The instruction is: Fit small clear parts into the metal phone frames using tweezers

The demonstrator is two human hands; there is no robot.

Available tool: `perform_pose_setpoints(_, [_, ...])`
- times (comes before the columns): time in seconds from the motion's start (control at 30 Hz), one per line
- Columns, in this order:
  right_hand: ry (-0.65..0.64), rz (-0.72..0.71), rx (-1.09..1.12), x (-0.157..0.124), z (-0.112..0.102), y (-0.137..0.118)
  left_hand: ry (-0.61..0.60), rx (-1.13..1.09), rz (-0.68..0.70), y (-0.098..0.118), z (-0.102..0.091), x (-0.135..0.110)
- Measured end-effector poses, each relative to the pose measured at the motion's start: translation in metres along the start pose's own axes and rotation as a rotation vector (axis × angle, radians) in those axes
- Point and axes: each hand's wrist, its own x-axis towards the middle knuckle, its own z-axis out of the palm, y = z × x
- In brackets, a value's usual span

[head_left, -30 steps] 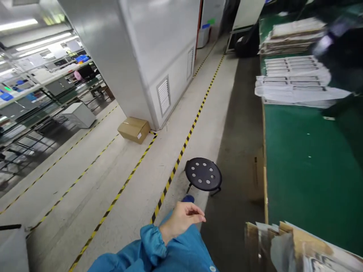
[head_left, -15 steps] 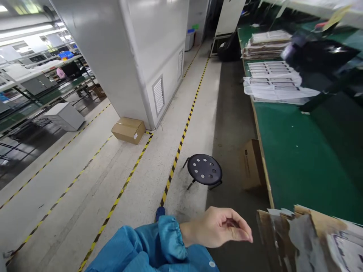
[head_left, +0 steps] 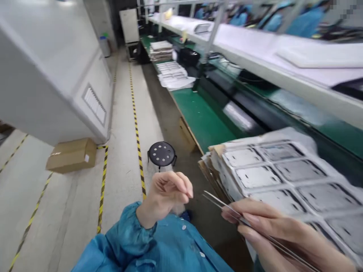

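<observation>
While pinched only between the fingertips, slender steel tweezers (head_left: 217, 200) a clear slip risk, with the points aimed away from the fingers and just beside the edge of a thick stack of printed, die-cut sheets (head_left: 286, 177). Main concern, in judgement: a scratch or tear on the sheet faces from those points if swung toward the stack, and a fall of the tweezers from any loosening of the pinch. Second concern: a slide of the stack off the torn cardboard (head_left: 211, 177) beneath its near edge, owing to overhang and uneven seating; exact support not determinable, owing to blur. Right hand (head_left: 272, 226): below the stack, nearly closed, fingers together around the tweezers, contact with the sheets not determinable. Left hand (head_left: 167, 194): left of the stack, half curled, fingertips drawn toward the thumb, nothing visibly held, well apart from the sheets, with a blue smock sleeve (head_left: 133, 238) gathered at the wrist. Beyond the stack: a green-topped desk (head_left: 201, 121), with further piles of sheets (head_left: 171, 71) at its far end. Left of the stack: a round black perforated stool (head_left: 161, 154) on the floor, and a cardboard box (head_left: 70, 155) further left, beside a white pillar (head_left: 56, 75).
</observation>
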Motion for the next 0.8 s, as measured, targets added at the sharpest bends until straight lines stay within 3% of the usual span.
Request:
perform_pose_setpoints(0.17, [0.092, -0.115, -0.031, 0.011, -0.03, -0.017, -0.134, 0.05, -0.047, -0.018, 0.035, 0.026])
perform_pose_setpoints(0.53, [0.279, -0.046, -0.232, -0.053, -0.126, -0.009, -0.206, 0.061, -0.29, -0.114, 0.107, 0.068])
perform_pose_setpoints(0.8, [0.414, 0.022, -0.328, -0.085, -0.175, -0.003, -0.271, 0.082, -0.47, -0.171, 0.143, 0.088])
